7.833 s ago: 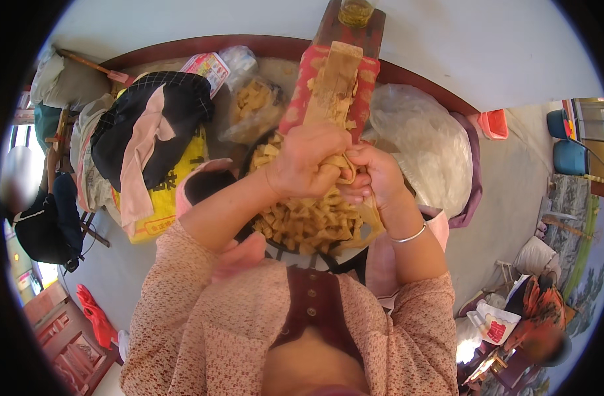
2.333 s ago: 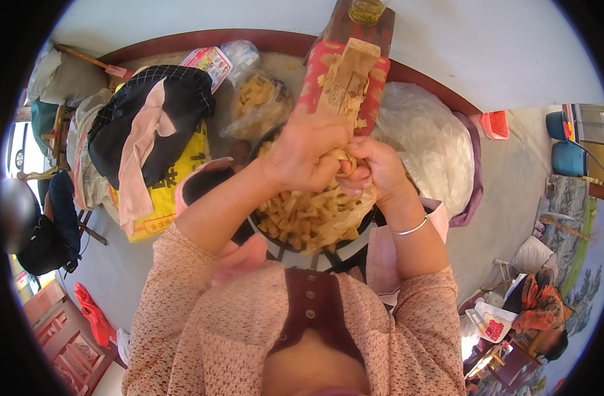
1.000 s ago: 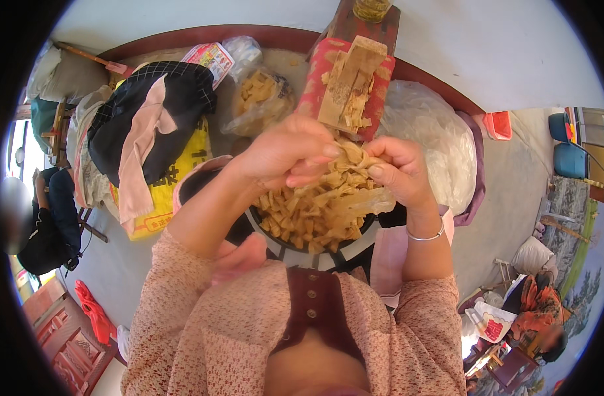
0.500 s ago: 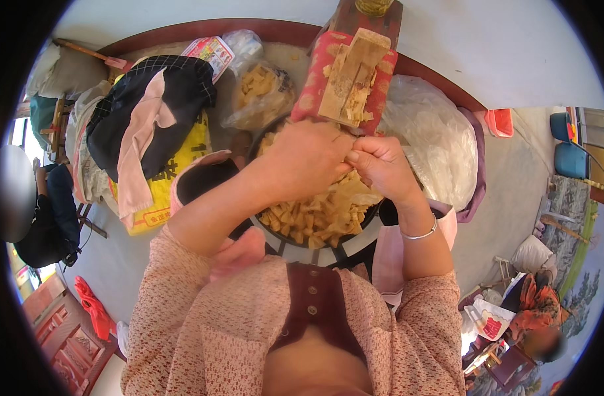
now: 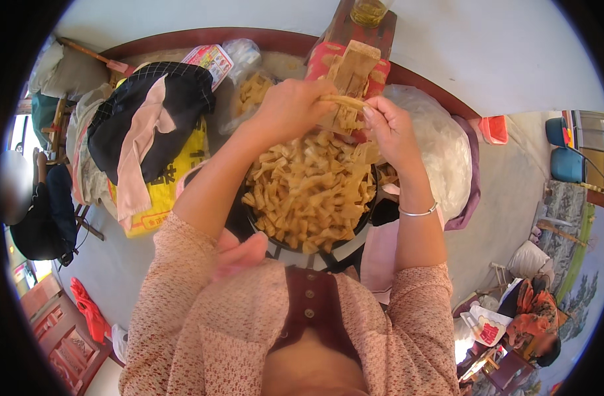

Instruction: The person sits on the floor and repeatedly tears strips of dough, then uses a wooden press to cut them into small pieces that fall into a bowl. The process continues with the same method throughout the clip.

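Note:
A thin tan strip [image 5: 343, 101], seemingly a soft sheet rolled lengthwise, is stretched between my two hands. My left hand [image 5: 294, 107] pinches its left end, fingers curled. On its other end is my right hand [image 5: 392, 131], thumb and forefinger pressed together. Both hands are over the near part of a wooden block [image 5: 357, 65], partly covering it. Below them a dark round basin [image 5: 373, 210] is heaped with small tan pieces [image 5: 308, 188], pinched in the middle with flared ends, like knots.
Red patterned cloth [image 5: 317, 65] lies under the block on a wooden bench [image 5: 381, 36], with a glass of yellowish liquid [image 5: 368, 12] behind. Plastic bags [image 5: 440, 158] stand right; black cloth [image 5: 134, 135] and a yellow sack [image 5: 176, 181] left. People sit at both sides.
Both hands have moved up and away from the basin, toward the block. They have drawn apart, so the strip between them shows, and the heap is uncovered.

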Motion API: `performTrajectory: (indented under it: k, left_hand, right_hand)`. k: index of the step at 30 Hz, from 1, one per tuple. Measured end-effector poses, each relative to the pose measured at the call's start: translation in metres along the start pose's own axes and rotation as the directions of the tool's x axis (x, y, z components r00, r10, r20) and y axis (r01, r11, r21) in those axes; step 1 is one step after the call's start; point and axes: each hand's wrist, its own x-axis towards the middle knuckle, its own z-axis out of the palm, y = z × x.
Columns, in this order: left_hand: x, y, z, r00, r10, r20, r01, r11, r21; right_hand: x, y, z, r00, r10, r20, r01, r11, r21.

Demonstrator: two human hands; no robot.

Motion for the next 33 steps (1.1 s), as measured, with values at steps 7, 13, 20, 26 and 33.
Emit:
performTrajectory:
  k: [7, 13, 20, 26, 33]
  left_hand:
    - [0.017, -0.005, 0.003, 0.986, -0.161, 0.044, 0.16, 0.987, 0.008]
    - [0.007, -0.018, 0.002, 0.984, -0.148, 0.096, 0.124, 0.967, 0.221]
    - [-0.03, 0.026, -0.014, 0.882, -0.099, 0.461, 0.131, 0.991, -0.039]
    - [-0.042, 0.038, 0.026, 0.987, -0.138, 0.084, 0.159, 0.743, -0.651]
    - [-0.035, 0.041, 0.01, 0.954, -0.261, 0.147, 0.161, 0.032, -0.986]
  right_hand:
    - [0.025, 0.02, 0.011, 0.986, 0.136, -0.093, -0.145, 0.984, -0.103]
    - [0.03, 0.045, 0.003, 0.999, -0.044, -0.029, 0.014, 0.741, -0.671]
    - [-0.006, -0.002, 0.019, 0.913, 0.187, 0.362, -0.356, 0.798, 0.487]
    - [-0.013, -0.002, 0.029, 0.773, 0.176, 0.61, -0.624, 0.388, 0.678]
    - [-0.025, -0.022, 0.04, 0.753, 0.154, 0.64, -0.647, 0.347, 0.679]
